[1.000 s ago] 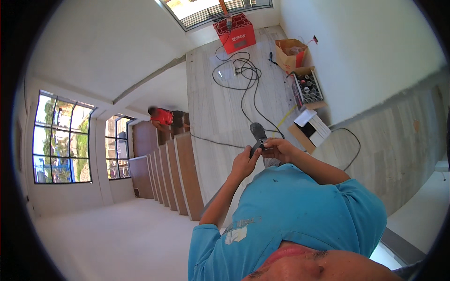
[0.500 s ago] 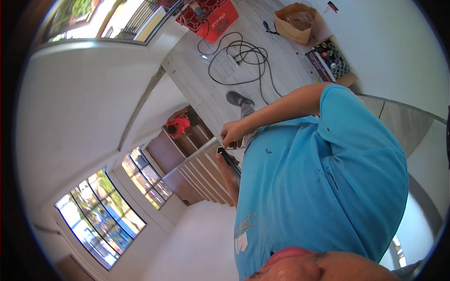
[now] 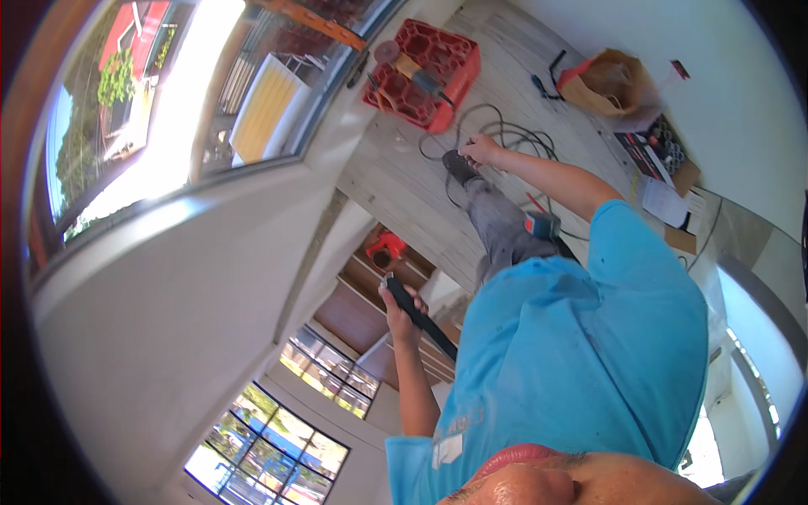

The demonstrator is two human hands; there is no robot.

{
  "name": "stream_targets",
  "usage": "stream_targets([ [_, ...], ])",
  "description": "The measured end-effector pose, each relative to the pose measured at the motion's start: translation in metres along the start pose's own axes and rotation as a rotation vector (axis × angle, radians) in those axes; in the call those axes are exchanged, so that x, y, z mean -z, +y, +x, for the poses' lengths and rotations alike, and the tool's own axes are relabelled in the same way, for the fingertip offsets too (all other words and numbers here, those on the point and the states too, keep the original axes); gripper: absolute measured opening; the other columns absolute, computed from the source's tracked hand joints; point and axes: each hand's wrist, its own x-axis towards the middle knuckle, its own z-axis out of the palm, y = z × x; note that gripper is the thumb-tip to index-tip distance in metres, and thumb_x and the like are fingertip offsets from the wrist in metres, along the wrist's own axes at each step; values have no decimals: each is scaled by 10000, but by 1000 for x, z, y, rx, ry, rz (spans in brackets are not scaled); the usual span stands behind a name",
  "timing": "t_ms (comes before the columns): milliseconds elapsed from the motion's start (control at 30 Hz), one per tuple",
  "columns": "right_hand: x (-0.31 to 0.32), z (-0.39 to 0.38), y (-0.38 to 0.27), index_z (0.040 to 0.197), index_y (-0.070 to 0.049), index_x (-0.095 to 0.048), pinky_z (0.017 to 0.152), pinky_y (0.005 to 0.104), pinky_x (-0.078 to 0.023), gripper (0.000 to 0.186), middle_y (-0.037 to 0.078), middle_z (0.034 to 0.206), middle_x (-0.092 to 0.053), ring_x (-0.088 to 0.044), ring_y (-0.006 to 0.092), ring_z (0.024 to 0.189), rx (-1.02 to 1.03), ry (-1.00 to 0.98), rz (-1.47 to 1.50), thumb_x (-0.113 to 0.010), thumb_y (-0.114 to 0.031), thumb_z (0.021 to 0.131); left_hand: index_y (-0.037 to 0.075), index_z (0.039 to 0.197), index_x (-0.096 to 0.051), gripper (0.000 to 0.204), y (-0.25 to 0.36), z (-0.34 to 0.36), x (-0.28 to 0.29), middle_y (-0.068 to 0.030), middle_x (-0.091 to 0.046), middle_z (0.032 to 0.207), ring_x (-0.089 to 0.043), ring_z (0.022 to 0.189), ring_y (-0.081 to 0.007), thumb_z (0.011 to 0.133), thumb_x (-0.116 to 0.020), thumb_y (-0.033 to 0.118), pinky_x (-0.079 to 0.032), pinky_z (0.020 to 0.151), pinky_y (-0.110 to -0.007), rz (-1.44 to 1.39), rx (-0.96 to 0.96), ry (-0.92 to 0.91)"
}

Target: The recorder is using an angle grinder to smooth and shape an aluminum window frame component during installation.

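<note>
Black bar (image 3: 418,315), stiff-looking and likely light, sits gripped near its upper end in the left hand (image 3: 397,307), fingers wrapped tight; farther off, the right hand (image 3: 481,150) pinches the limp black cable (image 3: 505,135) over the floor, beside the red crate (image 3: 422,74)

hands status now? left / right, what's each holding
Left hand: closed around a black bar-shaped tool.
Right hand: arm stretched out, over the black cable on the floor; cannot tell if it grips anything.
</note>
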Motion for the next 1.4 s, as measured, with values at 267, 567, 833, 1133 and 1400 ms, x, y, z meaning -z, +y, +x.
stream_targets([
  [267, -19, 310, -116, 1302, -15, -501, 918, 451, -527, 691, 269, 1245, -605, -599, 409, 1151, 538, 946, -867, -747, -317, 731, 78, 826, -533, 621, 65, 150, 62, -21, -495, 589, -497, 482, -155, 993, -388, 659, -427, 473, -297, 357, 278, 413],
  [567, -38, 370, -193, 1461, 27, -320, 1028, 417, -466, 1012, 255, 1304, -574, -557, 408, 1223, 120, 246, -672, -826, -328, 659, 13, 1121, -587, 551, 111, 288, 47, -60, -614, 825, -622, 711, -171, 891, -706, 499, -512, 639, -322, 961, 267, -146],
  [833, -117, 228, -141, 1479, -48, -346, 1045, 377, -434, 979, 102, 1345, -529, -525, 216, 1241, 446, 176, 200, -872, -202, 668, 17, 1203, -548, 770, 192, 409, -142, -142, -693, 985, -687, 961, -270, 670, -889, 455, -533, 828, -389, 1213, -79, -302],
  [1133, -77, 219, -184, 1441, -82, -410, 1005, 349, -458, 873, 52, 1290, -560, -551, 167, 1177, 615, 38, 416, -876, -143, 706, 28, 1327, -457, 938, 180, 446, -174, -197, -679, 1131, -683, 1043, -345, 619, -913, 443, -540, 842, -442, 1212, -657, -364],
  [1400, -43, 146, -317, 1410, -15, -436, 995, 397, -498, 593, 151, 1326, -563, -620, 260, 1134, 718, 88, 692, -642, -263, 913, -11, 1338, -468, 837, 295, 448, -237, -125, -679, 1124, -686, 1001, -221, 674, -893, 270, -554, 846, -352, 644, -523, -918],
])
